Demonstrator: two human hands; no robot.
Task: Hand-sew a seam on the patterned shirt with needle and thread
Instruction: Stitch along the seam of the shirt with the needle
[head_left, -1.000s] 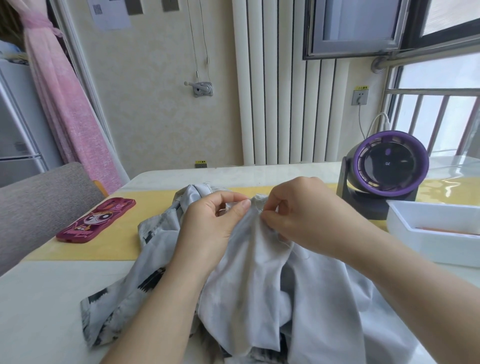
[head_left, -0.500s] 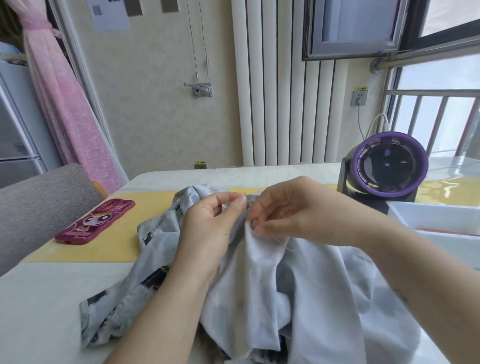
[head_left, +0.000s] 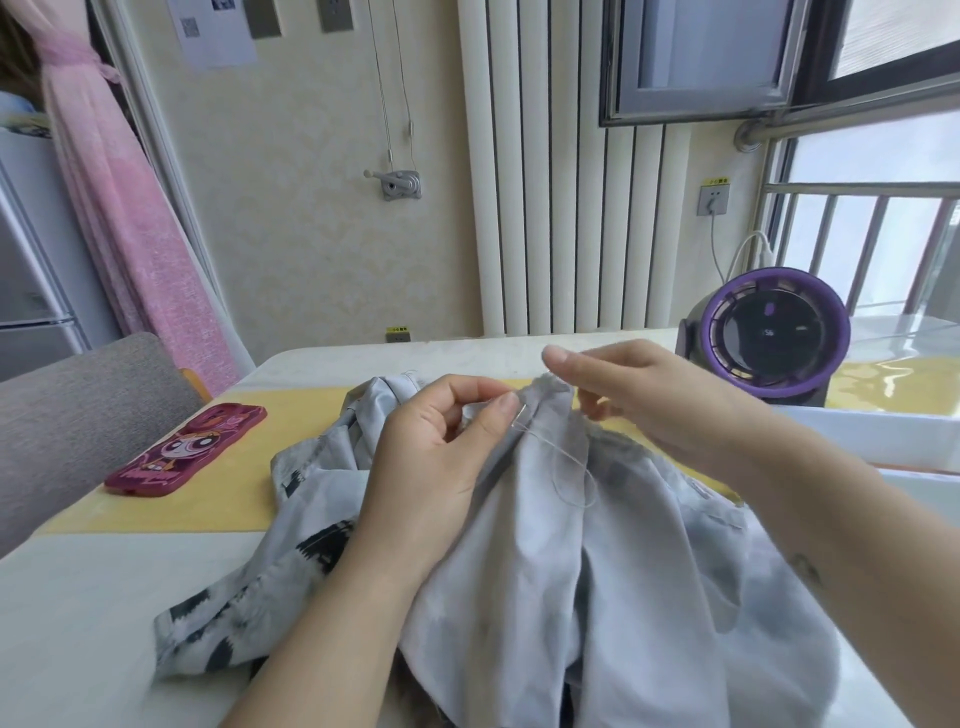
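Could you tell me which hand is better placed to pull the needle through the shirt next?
Probably the right hand: it hovers free beside the needle, while the left hand pinches the patterned shirt at the seam.

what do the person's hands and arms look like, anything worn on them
Both arms are bare as far as the view shows, with no sleeves. The left hand and right hand carry no gloves, rings, watch or bracelet. The visible nails are short and unpainted. The right forearm has a small dark mark, perhaps a tattoo, too blurred to read.
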